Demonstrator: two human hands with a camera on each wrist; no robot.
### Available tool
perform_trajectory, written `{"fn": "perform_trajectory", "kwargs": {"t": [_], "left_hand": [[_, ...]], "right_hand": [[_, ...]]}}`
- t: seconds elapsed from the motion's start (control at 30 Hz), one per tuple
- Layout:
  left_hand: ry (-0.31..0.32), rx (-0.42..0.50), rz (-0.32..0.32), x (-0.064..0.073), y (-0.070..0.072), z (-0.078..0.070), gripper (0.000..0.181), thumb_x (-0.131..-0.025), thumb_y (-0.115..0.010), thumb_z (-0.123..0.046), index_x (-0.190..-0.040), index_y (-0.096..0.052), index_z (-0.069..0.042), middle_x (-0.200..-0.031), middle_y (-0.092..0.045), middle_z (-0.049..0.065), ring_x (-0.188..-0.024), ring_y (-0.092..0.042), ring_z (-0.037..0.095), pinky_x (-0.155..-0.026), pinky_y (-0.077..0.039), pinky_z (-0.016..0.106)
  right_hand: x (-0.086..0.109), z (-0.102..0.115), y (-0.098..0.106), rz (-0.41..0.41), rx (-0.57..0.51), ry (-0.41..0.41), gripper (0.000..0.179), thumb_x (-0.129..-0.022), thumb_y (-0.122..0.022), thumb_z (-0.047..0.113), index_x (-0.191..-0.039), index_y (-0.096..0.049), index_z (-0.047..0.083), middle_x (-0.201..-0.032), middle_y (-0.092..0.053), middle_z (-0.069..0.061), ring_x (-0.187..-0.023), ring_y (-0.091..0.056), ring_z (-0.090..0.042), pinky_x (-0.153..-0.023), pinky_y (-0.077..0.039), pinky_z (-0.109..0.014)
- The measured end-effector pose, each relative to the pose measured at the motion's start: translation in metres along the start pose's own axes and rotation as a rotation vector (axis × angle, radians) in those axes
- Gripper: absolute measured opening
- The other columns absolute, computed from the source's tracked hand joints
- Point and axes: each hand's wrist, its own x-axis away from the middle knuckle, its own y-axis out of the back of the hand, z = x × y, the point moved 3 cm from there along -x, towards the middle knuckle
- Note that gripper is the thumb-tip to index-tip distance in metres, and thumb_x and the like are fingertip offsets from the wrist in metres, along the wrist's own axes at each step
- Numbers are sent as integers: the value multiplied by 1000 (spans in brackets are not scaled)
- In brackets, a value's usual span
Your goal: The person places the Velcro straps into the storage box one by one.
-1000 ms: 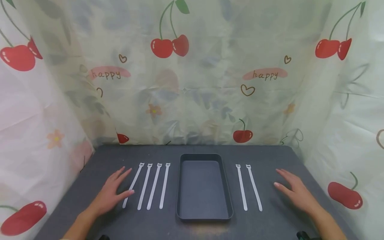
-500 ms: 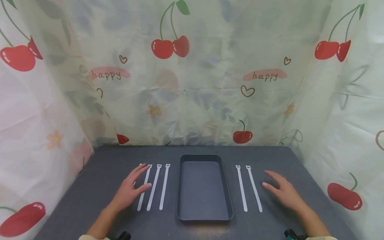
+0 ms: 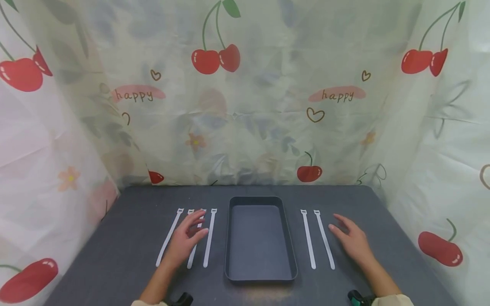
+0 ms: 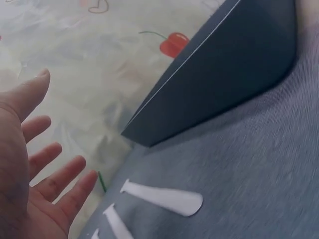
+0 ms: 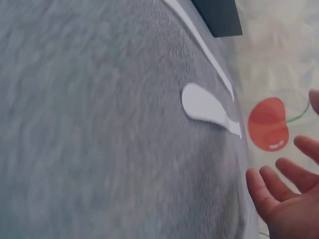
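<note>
My left hand [image 3: 184, 241] hovers over the left group of white cable ties, holding nothing, its fingers spread and slightly bent. It covers most of the second tie and part of the third. The leftmost tie [image 3: 168, 240] and the one nearest the tray [image 3: 210, 240] lie in full view; in the left wrist view a tie's rounded end [image 4: 187, 201] points at the camera. To the right, my right hand [image 3: 353, 242] hangs in the air beside two more ties, the nearer one [image 3: 324, 240] just left of its fingertips. In the right wrist view that hand [image 5: 294, 199] holds nothing.
Between the two groups of ties stands a dark rectangular tray [image 3: 260, 274] with low walls. All rest on a dark grey table [image 3: 153, 199]. A cherry-printed curtain [image 3: 260, 127] closes off the back and both sides.
Both hands have moved inward. The left has travelled right from the leftmost tie to above the middle ones; the right has come left toward the right-hand pair. Ties and tray have stayed put.
</note>
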Motion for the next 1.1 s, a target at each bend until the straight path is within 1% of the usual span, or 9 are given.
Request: {"fn": "perform_trajectory", "kwargs": {"t": [0.07, 0.13, 0.27, 0.37, 0.47, 0.57, 0.67, 0.93, 1.1], "left_hand": [[7, 42, -5, 0, -7, 10, 49, -89, -69, -4, -135, -52, 2, -138, -49, 21, -119, -52, 46, -93, -48, 43], [36, 97, -16, 0, -13, 25, 48, -90, -69, -6, -135, -53, 0, -138, -50, 19, -119, -52, 45, -92, -49, 43], [138, 190, -54, 1, -22, 29, 46, -90, -68, -5, -133, -54, 3, -134, -52, 25, -117, -53, 47, -88, -50, 27], [188, 210, -64, 2, -28, 30, 44, -90, -68, -5, -131, -56, 4, -130, -54, 27, -115, -55, 44, -85, -50, 24], [219, 242, -46, 0, -33, 31, 42, -90, -68, -4, -130, -57, 3, -130, -55, 27, -115, -57, 41, -86, -50, 24], [244, 301, -31, -3, -38, 31, 43, -88, -68, 0, -130, -57, 2, -131, -53, 28, -115, -57, 41, -86, -51, 25], [259, 324, -10, -6, -42, 32, 46, -87, -68, 2, -131, -55, 4, -132, -52, 28, -115, -57, 41, -85, -51, 25], [320, 271, 87, -9, -55, 34, 49, -85, -71, 1, -132, -55, 5, -133, -54, 23, -114, -58, 38, -85, -49, 25], [333, 216, 107, -9, -59, 32, 50, -84, -73, 0, -131, -56, 4, -130, -57, 23, -111, -60, 36, -87, -51, 34]], "right_hand": [[-2, -1, -3, 10, -16, -47, 54, -96, -62, 31, -137, -49, -2, -135, -50, -30, -122, -49, -46, -97, -39, -58], [-4, -3, -7, 38, -15, -92, 56, -96, -63, 32, -138, -47, -2, -135, -50, -29, -122, -49, -45, -96, -40, -58], [-9, -5, -15, 98, 16, -167, 61, -94, -64, 32, -141, -44, -2, -136, -49, -30, -121, -50, -45, -94, -42, -58], [-13, -7, -19, 92, 34, -171, 59, -92, -67, 27, -139, -45, -3, -132, -51, -31, -118, -51, -46, -92, -43, -57], [-15, -7, -22, 89, 55, -160, 58, -90, -69, 21, -137, -46, -4, -126, -54, -32, -113, -54, -45, -90, -44, -57], [-14, -8, -25, 90, 75, -142, 57, -88, -71, 16, -136, -48, -5, -118, -59, -29, -106, -58, -41, -86, -45, -55], [-15, -9, -28, 80, 106, -117, 56, -85, -73, 13, -133, -51, -5, -107, -62, -24, -96, -61, -36, -81, -46, -52], [-17, -9, -33, 45, 156, -102, 48, -84, -73, 7, -127, -56, -5, -86, -59, -10, -76, -57, -24, -69, -44, -42], [-18, -7, -35, 54, 198, -120, 48, -83, -73, 5, -126, -56, -6, -80, -57, -8, -72, -54, -24, -67, -42, -42]]}}
